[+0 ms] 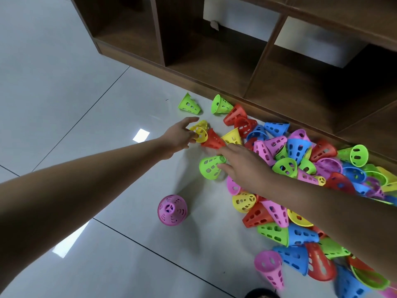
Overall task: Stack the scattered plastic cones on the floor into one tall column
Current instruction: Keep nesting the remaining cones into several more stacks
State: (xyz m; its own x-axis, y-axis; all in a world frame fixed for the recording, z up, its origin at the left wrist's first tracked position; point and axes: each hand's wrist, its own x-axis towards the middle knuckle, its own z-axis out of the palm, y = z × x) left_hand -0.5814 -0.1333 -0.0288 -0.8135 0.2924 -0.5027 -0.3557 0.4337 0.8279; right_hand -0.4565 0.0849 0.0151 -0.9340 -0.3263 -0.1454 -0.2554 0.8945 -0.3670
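Note:
Many perforated plastic cones in red, yellow, green, blue and pink lie in a pile [300, 168] on the tiled floor at the right. A pink cone [171, 210] stands upright by itself, narrow end up, left of the pile. My left hand [179, 137] reaches far forward and pinches a yellow cone [200, 131] lying beside a red cone [212, 140]. My right hand [243, 166] holds a green cone [210, 168] by its narrow end, thumb and fingers round the tip, just above the floor at the pile's left edge.
A dark wooden shelf unit [214, 67] with open compartments runs along the back, close behind the pile. Two green cones [189, 104] lie apart near its base. Bare grey floor tiles [64, 82] spread to the left. A dark shoe tip [261, 294] shows at the bottom edge.

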